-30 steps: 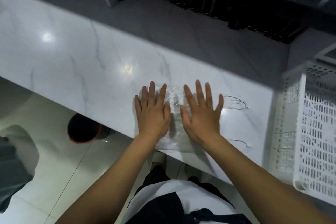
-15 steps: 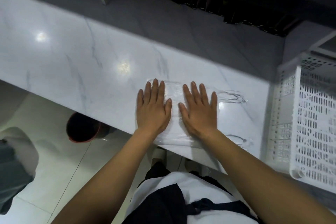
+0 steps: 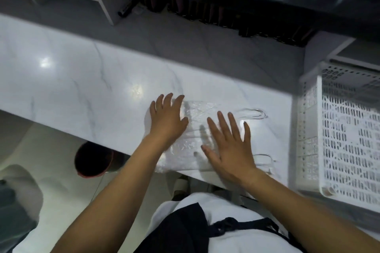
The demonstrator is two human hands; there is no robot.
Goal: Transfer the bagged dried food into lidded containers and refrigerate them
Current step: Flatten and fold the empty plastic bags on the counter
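A clear, empty plastic bag [image 3: 194, 121] lies flat on the white marble counter [image 3: 82, 92], its handle loops pointing right toward the crate. My left hand [image 3: 166, 118] presses flat on the bag's left part with straight fingers. My right hand [image 3: 228, 141] lies flat on the bag's right part, fingers spread. No dried food or lidded container is in view.
A white perforated plastic crate [image 3: 341, 139] stands at the counter's right end. A dark round bin [image 3: 93, 159] sits on the floor below the counter's front edge. Dark bottles [image 3: 216, 14] line the back under a black surface.
My two hands have slid apart over the bag: the left stays on its left part, the right has moved right and toward me. The view has shifted slightly.
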